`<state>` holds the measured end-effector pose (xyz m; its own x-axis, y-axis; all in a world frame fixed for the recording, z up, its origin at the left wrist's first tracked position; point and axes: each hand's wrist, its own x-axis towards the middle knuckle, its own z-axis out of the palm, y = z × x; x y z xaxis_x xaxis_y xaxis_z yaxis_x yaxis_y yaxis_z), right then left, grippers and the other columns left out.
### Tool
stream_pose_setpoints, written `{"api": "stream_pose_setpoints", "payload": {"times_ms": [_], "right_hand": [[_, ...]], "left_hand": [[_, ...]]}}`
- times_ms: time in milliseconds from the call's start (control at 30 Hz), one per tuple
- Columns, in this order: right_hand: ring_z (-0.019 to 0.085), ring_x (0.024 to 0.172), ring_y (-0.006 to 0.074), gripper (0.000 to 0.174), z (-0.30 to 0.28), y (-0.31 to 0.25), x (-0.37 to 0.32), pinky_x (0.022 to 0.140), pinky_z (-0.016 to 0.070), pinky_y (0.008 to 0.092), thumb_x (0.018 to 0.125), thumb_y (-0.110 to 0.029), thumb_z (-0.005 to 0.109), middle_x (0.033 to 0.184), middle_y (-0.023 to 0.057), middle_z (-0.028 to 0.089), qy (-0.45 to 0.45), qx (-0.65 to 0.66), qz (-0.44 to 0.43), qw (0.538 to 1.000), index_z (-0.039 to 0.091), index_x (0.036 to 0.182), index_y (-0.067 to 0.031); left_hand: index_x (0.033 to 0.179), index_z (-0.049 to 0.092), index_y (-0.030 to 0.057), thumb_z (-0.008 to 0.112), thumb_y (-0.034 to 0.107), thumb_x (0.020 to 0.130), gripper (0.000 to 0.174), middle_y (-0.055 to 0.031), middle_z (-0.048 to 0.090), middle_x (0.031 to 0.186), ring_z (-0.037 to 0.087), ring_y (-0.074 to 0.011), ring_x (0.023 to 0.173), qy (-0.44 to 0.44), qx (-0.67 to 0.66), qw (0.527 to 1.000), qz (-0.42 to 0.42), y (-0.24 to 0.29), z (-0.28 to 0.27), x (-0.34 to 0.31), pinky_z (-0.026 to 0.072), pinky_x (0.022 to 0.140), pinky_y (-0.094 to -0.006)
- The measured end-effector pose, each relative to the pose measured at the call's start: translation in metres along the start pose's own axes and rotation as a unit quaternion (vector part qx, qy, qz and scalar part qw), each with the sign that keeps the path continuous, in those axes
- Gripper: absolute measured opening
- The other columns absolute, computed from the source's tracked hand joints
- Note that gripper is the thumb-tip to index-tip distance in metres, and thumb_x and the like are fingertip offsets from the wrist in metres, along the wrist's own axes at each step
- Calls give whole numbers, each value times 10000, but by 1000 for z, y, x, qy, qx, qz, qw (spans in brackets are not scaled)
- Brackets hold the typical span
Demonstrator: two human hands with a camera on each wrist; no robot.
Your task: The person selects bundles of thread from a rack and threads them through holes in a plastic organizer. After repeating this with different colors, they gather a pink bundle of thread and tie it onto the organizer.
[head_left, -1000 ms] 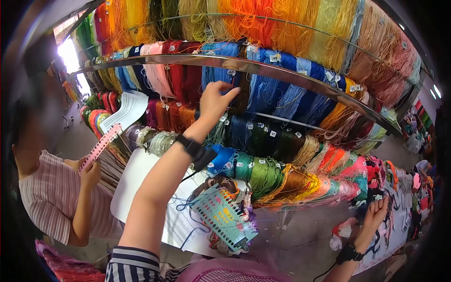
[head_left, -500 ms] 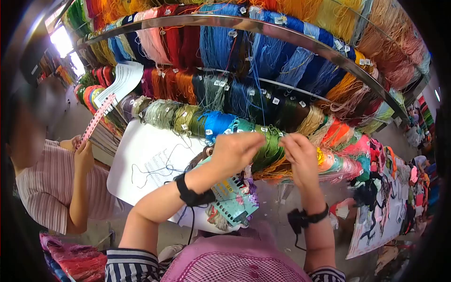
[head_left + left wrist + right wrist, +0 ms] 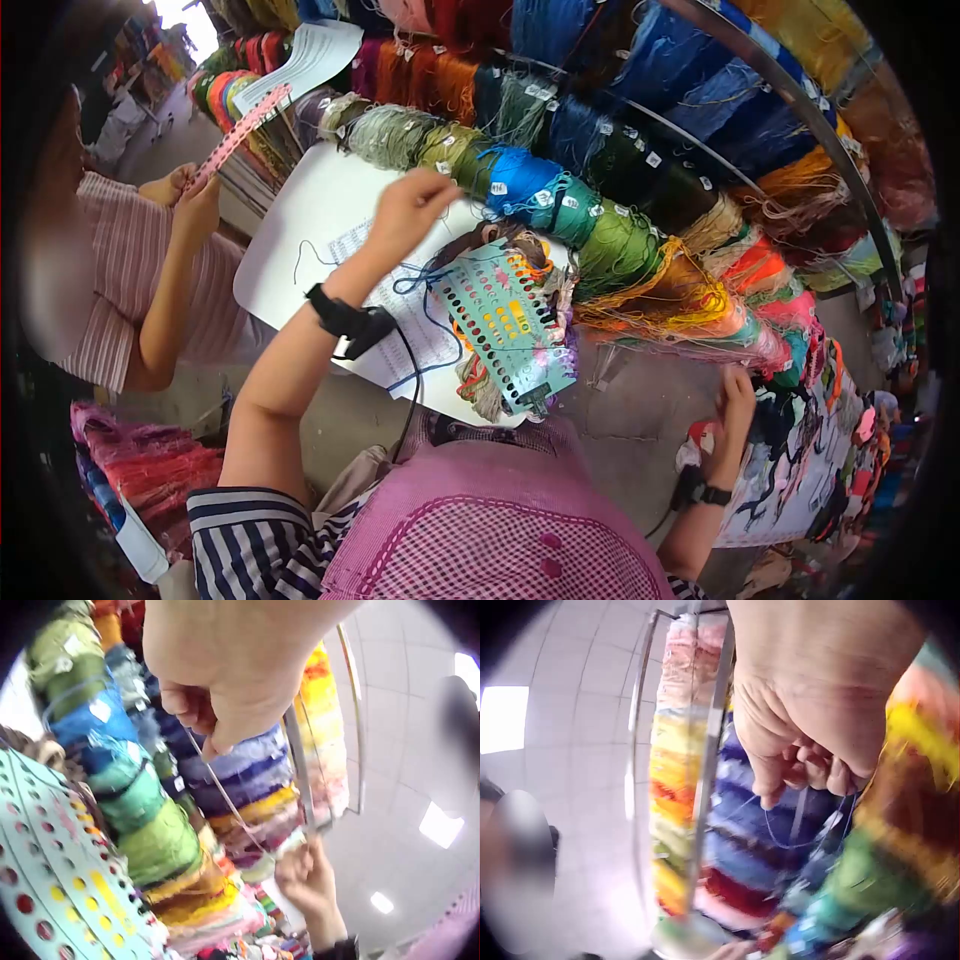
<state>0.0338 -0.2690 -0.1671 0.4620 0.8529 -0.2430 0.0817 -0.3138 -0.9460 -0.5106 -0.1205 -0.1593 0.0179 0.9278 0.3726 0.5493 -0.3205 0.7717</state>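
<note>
My right hand (image 3: pixel 737 405) is held out low to the right, its curled fingers pinching a fine blue thread (image 3: pixel 787 846) that hangs in a loop below the fingertips in the right wrist view. My left hand (image 3: pixel 410 215) is raised over the white board, thumb and fingertips drawn together in a pinch on the thread, which is too fine to follow there. Just below it lies a mint-green card (image 3: pixel 500 325) with rows of punched holes and colored thread bundles along its edge. Dark blue thread (image 3: pixel 412 283) trails loosely across the printed sheet (image 3: pixel 385 320) beside the card.
Labelled thread skeins (image 3: pixel 620 245) hang in rows on a rack with a curved metal rail (image 3: pixel 800 100). At left a person in a striped top (image 3: pixel 150 270) holds a pink holed strip (image 3: pixel 235 135). Another board with thread bits (image 3: pixel 780 500) stands at right.
My hands came together in front of the green skeins, then drew apart, left hand to the left and right hand down to the right. The head view has tilted downward.
</note>
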Motion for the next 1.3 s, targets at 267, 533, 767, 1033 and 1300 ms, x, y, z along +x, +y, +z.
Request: {"api": "stream_pose_setpoints", "payload": {"times_ms": [267,533,767,1033,1300], "right_hand": [[595,692,165,323,-197,67,7,635,464,291,925,-308,557,764,70,652,374,-224,-179,882,661,878,-6],[600,858,121,102,165,-60,13,782,472,249,895,-71,613,941,41,658,-74,-185,-333,922,661,963,-13],[622,682,124,131,320,-54,-36,645,497,261,894,-87,598,861,69,701,-344,-82,-204,913,630,988,-2],[652,728,183,134,373,-12,-16,637,503,296,792,-123,699,759,84,649,-271,-228,-403,844,668,892,-39],[605,687,126,262,360,-22,-33,594,487,275,715,-150,733,763,46,622,-331,-153,-278,889,658,943,-45]], "left_hand": [[1038,682,55,573,226,929,230,-5,654,863,562,-69,736,-175,-191,915,-310,-12,-24,-67,434,623,-232],[1154,600,-20,624,247,865,394,-166,659,1023,623,-248,900,128,162,975,-77,-72,1,-39,501,795,-351],[1046,637,9,587,210,932,237,-77,701,849,573,-57,576,-165,-434,752,-468,-10,24,-68,361,440,-157],[1076,609,-4,596,189,933,240,-44,665,787,558,-62,575,-104,-478,760,-429,-7,34,-73,364,446,-163],[1035,645,-3,602,150,924,193,-49,679,871,648,-83,712,-75,-404,831,-375,-2,49,-71,466,517,-187]]}}
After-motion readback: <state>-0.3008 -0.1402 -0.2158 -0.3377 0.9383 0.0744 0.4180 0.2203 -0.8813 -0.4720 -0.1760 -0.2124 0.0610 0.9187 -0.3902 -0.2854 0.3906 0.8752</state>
